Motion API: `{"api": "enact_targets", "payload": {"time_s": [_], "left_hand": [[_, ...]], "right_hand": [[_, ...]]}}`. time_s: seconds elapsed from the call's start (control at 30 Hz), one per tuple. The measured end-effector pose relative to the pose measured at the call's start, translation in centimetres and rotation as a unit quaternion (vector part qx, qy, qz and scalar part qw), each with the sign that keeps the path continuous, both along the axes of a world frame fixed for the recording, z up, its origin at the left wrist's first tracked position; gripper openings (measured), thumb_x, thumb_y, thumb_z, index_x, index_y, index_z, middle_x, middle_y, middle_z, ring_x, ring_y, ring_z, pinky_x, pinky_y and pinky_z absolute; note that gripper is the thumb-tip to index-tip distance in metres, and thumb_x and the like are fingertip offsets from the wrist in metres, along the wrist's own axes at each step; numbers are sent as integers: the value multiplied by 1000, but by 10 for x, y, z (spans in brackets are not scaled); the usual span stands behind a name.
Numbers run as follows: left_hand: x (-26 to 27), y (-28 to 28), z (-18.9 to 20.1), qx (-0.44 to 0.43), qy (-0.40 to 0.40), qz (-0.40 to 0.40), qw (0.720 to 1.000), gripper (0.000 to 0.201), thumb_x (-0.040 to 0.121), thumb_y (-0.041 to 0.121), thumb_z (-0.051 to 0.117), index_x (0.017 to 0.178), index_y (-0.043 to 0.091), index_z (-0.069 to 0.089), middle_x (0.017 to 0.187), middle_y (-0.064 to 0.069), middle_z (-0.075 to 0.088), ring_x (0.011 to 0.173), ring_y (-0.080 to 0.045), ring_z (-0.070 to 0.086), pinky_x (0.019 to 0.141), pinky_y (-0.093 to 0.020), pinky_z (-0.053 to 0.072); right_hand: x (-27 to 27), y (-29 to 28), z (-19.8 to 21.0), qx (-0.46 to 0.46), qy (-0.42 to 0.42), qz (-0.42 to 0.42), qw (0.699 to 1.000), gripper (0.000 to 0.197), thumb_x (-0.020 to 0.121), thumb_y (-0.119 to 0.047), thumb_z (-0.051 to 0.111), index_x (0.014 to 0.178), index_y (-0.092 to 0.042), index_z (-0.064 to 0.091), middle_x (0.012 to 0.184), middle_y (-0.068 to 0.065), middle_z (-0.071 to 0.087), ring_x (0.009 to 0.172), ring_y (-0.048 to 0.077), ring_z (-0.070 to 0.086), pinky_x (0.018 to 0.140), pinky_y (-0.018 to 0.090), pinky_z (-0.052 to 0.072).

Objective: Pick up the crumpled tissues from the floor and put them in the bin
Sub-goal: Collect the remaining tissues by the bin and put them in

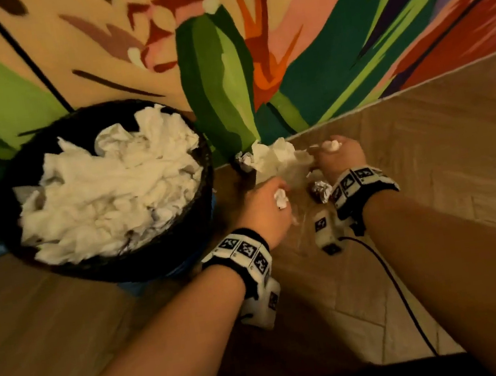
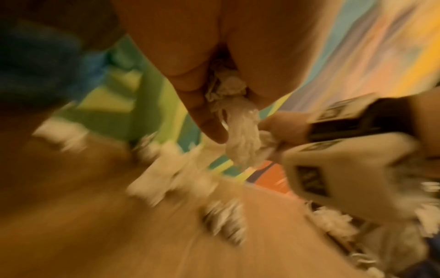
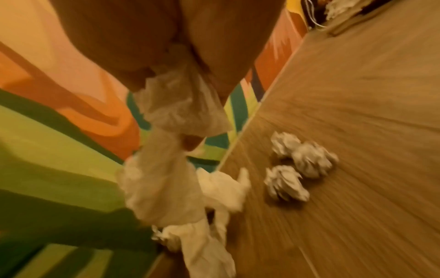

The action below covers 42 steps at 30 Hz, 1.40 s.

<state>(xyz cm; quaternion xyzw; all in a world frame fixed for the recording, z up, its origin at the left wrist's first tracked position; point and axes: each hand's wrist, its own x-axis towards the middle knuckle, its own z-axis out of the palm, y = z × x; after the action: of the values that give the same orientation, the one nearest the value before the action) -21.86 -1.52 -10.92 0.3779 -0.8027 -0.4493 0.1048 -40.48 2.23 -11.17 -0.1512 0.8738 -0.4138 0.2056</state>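
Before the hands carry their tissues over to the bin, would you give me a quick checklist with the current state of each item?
1. Left hand grips a tissue wad: ok.
2. Right hand grips a tissue: ok.
3. Right hand's tissue free of the floor: cannot tell; it trails long toward the loose tissues.
4. Bin within reach, beside the left hand: ok.
5. Room in the bin: not ok; tissues are heaped to its rim.
6. Floor cleared: not ok; crumpled balls remain.
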Motion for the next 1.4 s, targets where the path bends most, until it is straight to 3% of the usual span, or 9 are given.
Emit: {"api": "enact_targets", "payload": {"time_s": [0.3, 0.43, 0.63, 0.77, 0.83, 0.97, 1.17, 1.3, 1.4], "left_hand": [[27, -8, 198, -198, 219, 6, 955, 18, 83, 35, 63, 90, 20, 58, 92, 2, 57, 84, -14, 54, 70, -29, 44], [73, -65, 250, -202, 136, 59, 968, 28, 91, 44, 41, 103, 22, 55, 109, 0, 53, 103, -20, 51, 90, -35, 42], [157, -117, 217, -185, -6, 112, 976, 34, 101, 18, 32, 129, 13, 50, 131, -18, 49, 117, -35, 52, 92, -34, 43], [185, -120, 180, -140, -80, 136, 978, 41, 96, 18, 46, 137, 16, 41, 114, -14, 58, 93, -37, 62, 68, -35, 49], [191, -119, 164, -134, -78, 142, 978, 37, 92, 17, 57, 125, 17, 40, 92, -6, 56, 74, -29, 58, 56, -32, 42], [200, -123, 140, -178, -124, 143, 966, 31, 81, 28, 76, 100, 25, 52, 102, 1, 61, 84, -20, 57, 70, -30, 44], [204, -126, 135, -233, -202, 139, 941, 21, 73, 40, 82, 85, 33, 67, 109, -1, 57, 98, -23, 54, 87, -40, 51], [197, -119, 136, -187, -226, 130, 947, 3, 84, 24, 70, 83, 22, 69, 96, -6, 66, 84, -23, 61, 75, -32, 53], [190, -118, 132, -169, -213, 123, 954, 37, 90, 22, 52, 53, 16, 49, 69, -10, 58, 64, -25, 52, 55, -28, 40]], "right_hand": [[40, -30, 156, -149, 145, 115, 971, 39, 85, -29, 70, 111, -21, 42, 94, 0, 57, 78, 17, 54, 69, 30, 42], [78, -55, 194, -163, 200, 204, 945, 36, 88, -3, 55, 112, -30, 54, 103, -4, 60, 87, 12, 56, 68, 20, 42], [135, -82, 185, -162, 137, 228, 950, 34, 89, 0, 45, 95, -24, 69, 97, -2, 65, 86, 16, 57, 75, 26, 45], [176, -95, 169, -205, 34, 226, 952, 23, 96, -30, 45, 103, -16, 62, 96, -1, 55, 85, 17, 49, 78, 28, 35], [192, -101, 163, -182, 50, 273, 943, 29, 102, -27, 34, 111, -7, 53, 106, 3, 45, 96, 16, 41, 84, 29, 32], [214, -108, 151, -137, 102, 337, 926, 28, 104, -18, 30, 122, -3, 46, 96, 8, 47, 87, 20, 45, 78, 31, 35], [210, -105, 124, 65, 380, 400, 831, 29, 87, -22, 60, 109, -38, 67, 122, 1, 46, 117, 26, 39, 97, 43, 37], [206, -104, 126, 71, 227, 442, 865, 32, 85, -22, 55, 111, -28, 72, 108, 4, 69, 90, 24, 65, 77, 30, 55], [217, -103, 123, 111, 216, 494, 835, 41, 90, -39, 47, 121, -21, 67, 120, 11, 66, 104, 29, 61, 88, 38, 53]]}}
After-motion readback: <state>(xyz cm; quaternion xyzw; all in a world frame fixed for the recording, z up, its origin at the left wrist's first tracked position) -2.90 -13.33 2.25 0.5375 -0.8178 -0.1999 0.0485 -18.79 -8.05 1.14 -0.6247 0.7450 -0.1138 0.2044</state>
